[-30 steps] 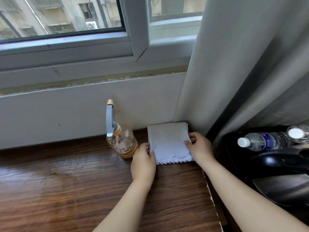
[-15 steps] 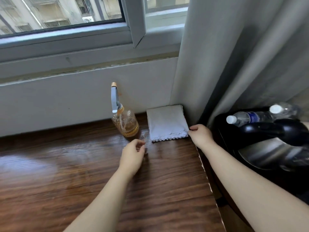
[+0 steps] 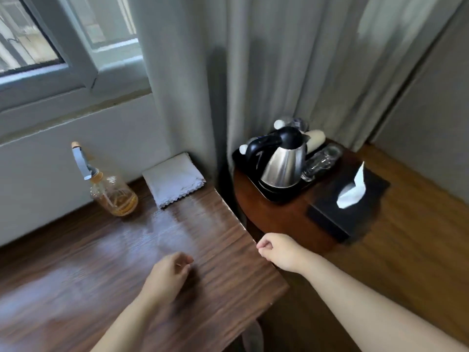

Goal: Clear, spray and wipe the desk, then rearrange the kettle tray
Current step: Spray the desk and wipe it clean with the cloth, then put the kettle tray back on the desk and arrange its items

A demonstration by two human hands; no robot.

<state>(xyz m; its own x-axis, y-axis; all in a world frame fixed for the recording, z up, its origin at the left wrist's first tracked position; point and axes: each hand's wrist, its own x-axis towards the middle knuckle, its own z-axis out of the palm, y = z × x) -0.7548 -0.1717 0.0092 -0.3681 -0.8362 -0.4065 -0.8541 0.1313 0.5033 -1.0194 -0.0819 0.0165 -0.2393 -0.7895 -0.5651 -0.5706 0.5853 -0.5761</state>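
Only one view is given, from a camera worn on the head. The desk (image 3: pixel 106 262) corner and the small side table (image 3: pixel 274 214) are seen from above, close up.

Both hands are empty, fingers loosely curled: left hand (image 3: pixel 169 275) over the desk (image 3: pixel 106 252), right hand (image 3: pixel 278 252) just past its edge. Spray bottle (image 3: pixel 111 190) and folded cloth (image 3: pixel 174 179) sit by the wall; kettle (image 3: pixel 283 158) on its tray (image 3: pixel 274 194) nearby.
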